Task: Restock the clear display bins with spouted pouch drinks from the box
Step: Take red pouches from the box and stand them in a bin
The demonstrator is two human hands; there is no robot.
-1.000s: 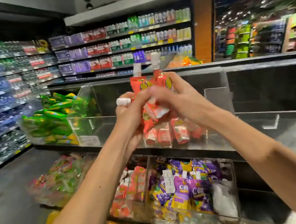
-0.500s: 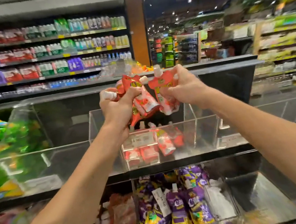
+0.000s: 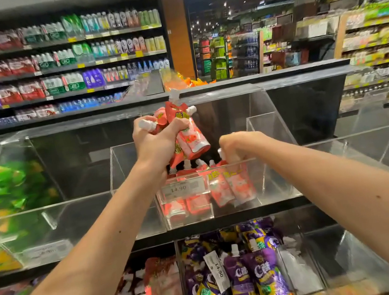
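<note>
The left hand is gripping a bunch of red pouches, fingers curled tight round their necks, and is holding them just above the clear bin on the upper shelf. Their white spouts are pointing up and outward while the bodies are hanging down toward the bin.

The right hand is sitting lower, right at the bin's front rim. Its fingers are curled, and it seems to be pinching a single pouch by the top, though the knuckles are hiding the grip itself. That pouch is standing nearly upright, spout up, with its body already inside the bin, touching the right end of the row of pouches lined up behind the price tag.

The next move is hinging on this: the bunch is lying up and to the left of the right hand, close by, long axes roughly vertical, so the right hand is the nearer one for drawing off the following pouch and lowering it spout-up. The open room in the bin is lying to the right of the row.

The box is not in view. Purple pouches are filling the bin on the shelf below.
</note>
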